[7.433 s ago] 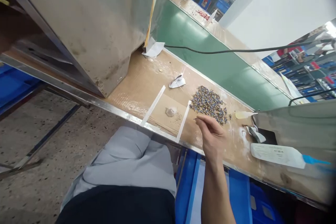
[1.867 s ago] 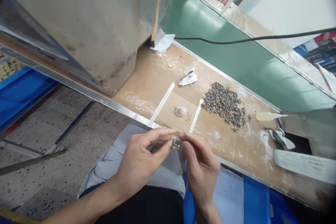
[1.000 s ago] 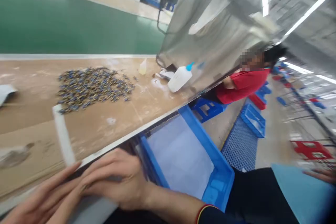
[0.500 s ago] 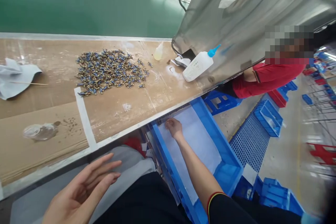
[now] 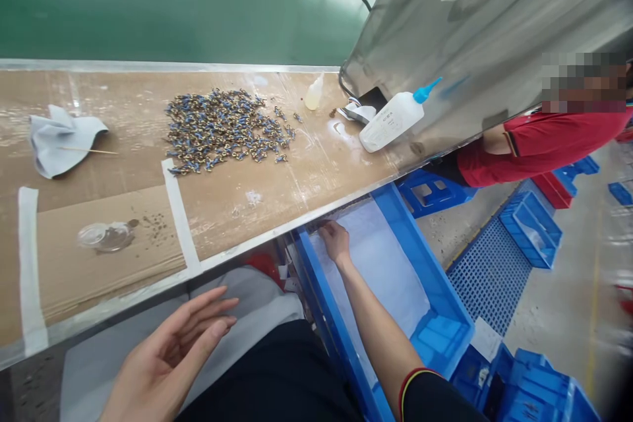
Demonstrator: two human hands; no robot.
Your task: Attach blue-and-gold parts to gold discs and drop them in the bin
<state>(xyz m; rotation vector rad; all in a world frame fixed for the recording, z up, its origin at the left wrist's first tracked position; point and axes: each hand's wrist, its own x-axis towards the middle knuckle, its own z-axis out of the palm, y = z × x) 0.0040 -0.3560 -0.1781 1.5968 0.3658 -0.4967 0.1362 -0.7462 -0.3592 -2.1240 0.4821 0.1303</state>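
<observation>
My left hand (image 5: 175, 349) hovers above my lap in front of the bench edge, fingers stretched out and holding nothing. My right hand (image 5: 336, 241) reaches down into the blue bin (image 5: 420, 244), at its inner corner beside the bench. Its fingers are drawn together; whatever they hold, if anything, is too small or hidden to make out. White paper (image 5: 383, 264) lines the bin floor under that hand. On the bench, a pile of small blue and brass-coloured metal fittings (image 5: 222, 128) lies beyond both hands.
The bench (image 5: 257, 221) carries a white bottle with blue nozzle (image 5: 393, 122), a small clear dropper bottle (image 5: 314, 93), a grey cloth (image 5: 64, 142) with a thin stick, and a clear round container (image 5: 111, 236). A sheet-metal panel (image 5: 459, 46) and a person in red (image 5: 544, 145) are at right.
The whole view has shifted, so the bench things appear farther right. My right hand stays at the same bin corner, and my left hand remains open above my lap.
</observation>
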